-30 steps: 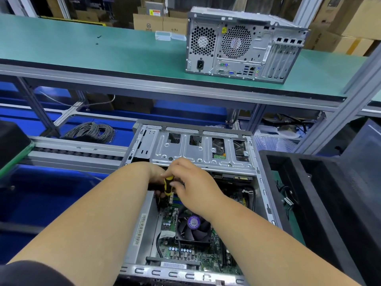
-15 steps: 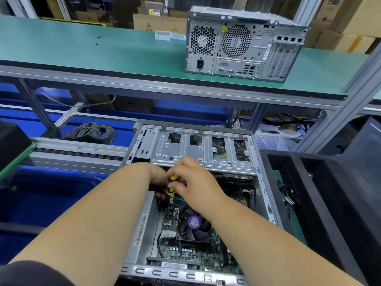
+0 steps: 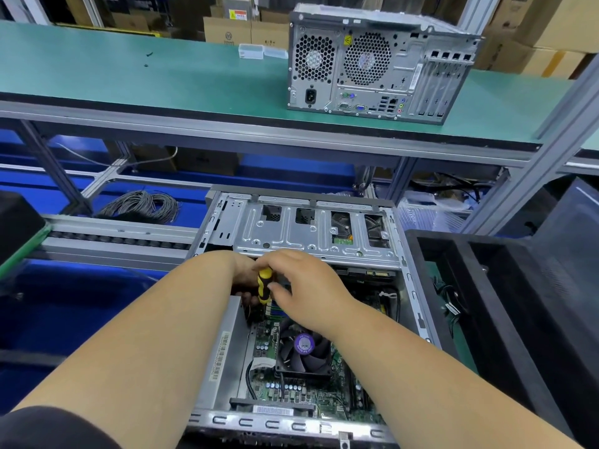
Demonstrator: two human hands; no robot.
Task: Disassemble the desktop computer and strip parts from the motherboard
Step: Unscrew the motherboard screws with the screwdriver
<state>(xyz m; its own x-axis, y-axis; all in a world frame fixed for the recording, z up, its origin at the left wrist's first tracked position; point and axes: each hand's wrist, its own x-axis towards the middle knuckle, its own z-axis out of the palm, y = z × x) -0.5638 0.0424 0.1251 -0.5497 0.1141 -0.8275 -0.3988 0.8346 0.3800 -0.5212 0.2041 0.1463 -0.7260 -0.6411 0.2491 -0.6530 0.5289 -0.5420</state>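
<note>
1. Head view: two desktop cases. One closed tower (image 3: pixel 379 63) stands on the green shelf (image 3: pixel 129 76); one opened case (image 3: pixel 311 234) lies below, in front of the person.
2. Inside the opened case, a green motherboard (image 3: pixel 269 348) carries one black fan (image 3: pixel 304 351) with a purple hub sticker, its writing too small to read.
3. Right hand (image 3: pixel 311 290) has its fingers curled around one yellow-black screwdriver (image 3: pixel 264 285), near the drive cage.
4. Left hand (image 3: pixel 246 277) is mostly hidden; cannot tell its fingers' state.
</note>
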